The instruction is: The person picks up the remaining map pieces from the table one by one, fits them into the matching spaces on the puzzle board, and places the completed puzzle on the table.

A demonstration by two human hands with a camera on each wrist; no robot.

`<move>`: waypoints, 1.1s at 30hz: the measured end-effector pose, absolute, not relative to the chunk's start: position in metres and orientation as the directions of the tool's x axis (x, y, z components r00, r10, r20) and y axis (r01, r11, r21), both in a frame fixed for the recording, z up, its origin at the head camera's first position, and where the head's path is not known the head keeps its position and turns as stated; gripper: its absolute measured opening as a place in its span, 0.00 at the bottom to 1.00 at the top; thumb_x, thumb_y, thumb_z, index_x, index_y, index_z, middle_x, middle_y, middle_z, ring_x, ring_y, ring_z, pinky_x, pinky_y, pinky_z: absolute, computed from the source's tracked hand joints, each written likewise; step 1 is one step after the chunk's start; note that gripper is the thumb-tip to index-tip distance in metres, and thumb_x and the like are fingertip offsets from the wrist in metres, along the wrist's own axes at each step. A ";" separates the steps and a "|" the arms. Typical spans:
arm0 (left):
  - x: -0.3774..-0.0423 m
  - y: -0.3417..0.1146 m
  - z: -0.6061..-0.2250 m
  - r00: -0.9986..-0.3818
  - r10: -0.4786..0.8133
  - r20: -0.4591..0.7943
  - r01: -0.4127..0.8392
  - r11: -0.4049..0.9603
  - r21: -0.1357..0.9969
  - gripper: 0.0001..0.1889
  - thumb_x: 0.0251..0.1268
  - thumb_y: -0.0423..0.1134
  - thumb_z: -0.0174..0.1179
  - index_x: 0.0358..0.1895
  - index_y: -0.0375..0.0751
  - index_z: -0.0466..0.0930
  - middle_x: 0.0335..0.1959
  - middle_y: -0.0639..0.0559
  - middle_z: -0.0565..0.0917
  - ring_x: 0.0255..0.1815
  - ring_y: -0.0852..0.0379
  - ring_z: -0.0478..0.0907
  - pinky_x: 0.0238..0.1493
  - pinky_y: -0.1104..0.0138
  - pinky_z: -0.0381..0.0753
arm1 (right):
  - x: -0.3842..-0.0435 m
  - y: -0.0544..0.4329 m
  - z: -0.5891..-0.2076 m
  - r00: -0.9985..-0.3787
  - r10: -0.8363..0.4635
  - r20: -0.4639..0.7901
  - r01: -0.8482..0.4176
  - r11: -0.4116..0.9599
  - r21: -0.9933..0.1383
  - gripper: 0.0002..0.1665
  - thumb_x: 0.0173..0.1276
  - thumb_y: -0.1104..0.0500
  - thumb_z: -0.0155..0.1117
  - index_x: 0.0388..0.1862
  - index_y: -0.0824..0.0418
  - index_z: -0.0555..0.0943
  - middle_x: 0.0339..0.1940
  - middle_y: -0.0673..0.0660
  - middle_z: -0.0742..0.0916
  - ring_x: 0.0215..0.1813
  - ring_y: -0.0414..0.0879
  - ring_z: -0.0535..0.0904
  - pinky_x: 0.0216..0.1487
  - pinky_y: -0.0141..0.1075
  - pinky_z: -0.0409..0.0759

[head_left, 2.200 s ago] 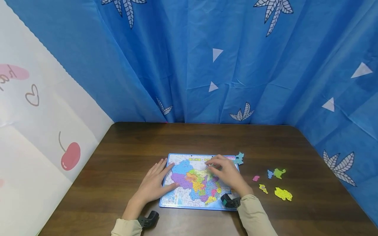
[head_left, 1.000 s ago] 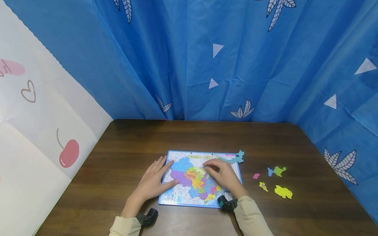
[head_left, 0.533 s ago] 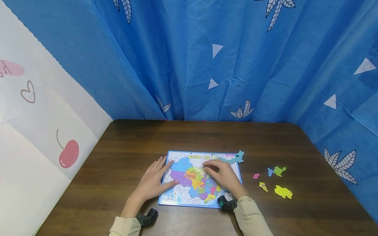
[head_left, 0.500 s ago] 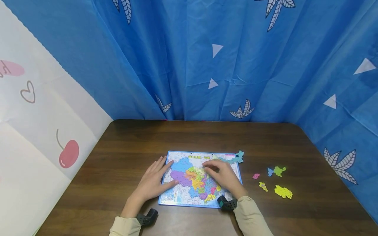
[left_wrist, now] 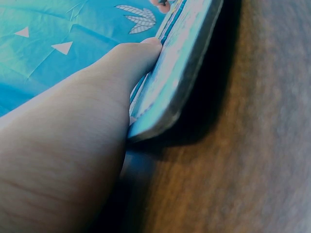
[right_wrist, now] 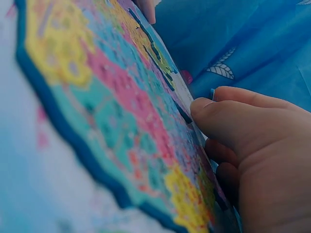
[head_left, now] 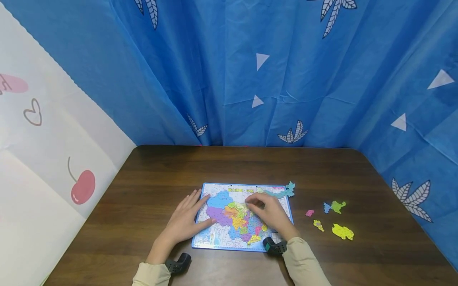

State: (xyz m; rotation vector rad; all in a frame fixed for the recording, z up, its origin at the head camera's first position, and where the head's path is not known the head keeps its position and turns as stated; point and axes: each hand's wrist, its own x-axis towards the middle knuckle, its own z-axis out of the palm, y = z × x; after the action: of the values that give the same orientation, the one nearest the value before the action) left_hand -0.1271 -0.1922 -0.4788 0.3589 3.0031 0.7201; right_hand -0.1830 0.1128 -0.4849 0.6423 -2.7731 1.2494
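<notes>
A map puzzle board with a blue rim lies on the table, many coloured pieces fitted in it. Across its left edge rests my left hand, fingers spread and the thumb reaching over the purple piece. In the left wrist view, the thumb lies along the board's edge. My right hand is over the upper middle of the map, thumb and forefinger pinching a long teal puzzle piece. That piece's far end sticks out past the board's top right corner; the hand hides part of it.
Right of the board lie loose puzzle pieces: pink, blue, green, small yellow and larger yellow. A blue curtain hangs behind the wooden table; a white printed sheet stands at left.
Since the oldest frame, my right hand has moved slightly left and towards me, and more of the teal piece shows over the board. The left hand has stayed put. The last second shows hardly any motion.
</notes>
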 end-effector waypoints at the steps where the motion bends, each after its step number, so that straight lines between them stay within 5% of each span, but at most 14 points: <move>1: -0.127 -0.192 -0.479 -0.973 0.231 0.023 0.216 0.867 0.449 0.46 0.62 0.71 0.60 0.81 0.54 0.63 0.85 0.44 0.53 0.86 0.41 0.46 0.82 0.41 0.49 | -0.183 0.113 -0.485 -0.914 -0.357 0.193 -0.381 0.592 -0.710 0.10 0.67 0.58 0.75 0.45 0.44 0.89 0.42 0.39 0.89 0.42 0.36 0.81 0.47 0.32 0.83; 9: -0.127 -0.192 -0.482 -0.972 0.233 0.025 0.219 0.868 0.445 0.46 0.63 0.72 0.59 0.81 0.55 0.62 0.85 0.44 0.52 0.86 0.42 0.45 0.82 0.42 0.49 | -0.183 0.115 -0.486 -0.893 -0.386 0.231 -0.430 0.585 -0.687 0.12 0.66 0.57 0.76 0.46 0.42 0.91 0.48 0.37 0.90 0.52 0.37 0.84 0.56 0.40 0.85; 33: -0.127 -0.193 -0.483 -0.974 0.227 0.018 0.211 0.867 0.451 0.46 0.63 0.73 0.58 0.81 0.56 0.62 0.85 0.45 0.51 0.86 0.43 0.45 0.82 0.42 0.49 | -0.177 0.114 -0.486 -0.843 -0.460 0.277 -0.517 0.556 -0.650 0.12 0.64 0.57 0.78 0.46 0.46 0.92 0.48 0.38 0.91 0.55 0.38 0.87 0.59 0.41 0.85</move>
State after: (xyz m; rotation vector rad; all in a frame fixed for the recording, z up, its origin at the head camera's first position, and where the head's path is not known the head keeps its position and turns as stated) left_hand -0.1274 -0.1925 -0.4833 0.3524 3.0015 0.7180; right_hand -0.1774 0.1145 -0.4858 0.8508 -2.7043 1.1685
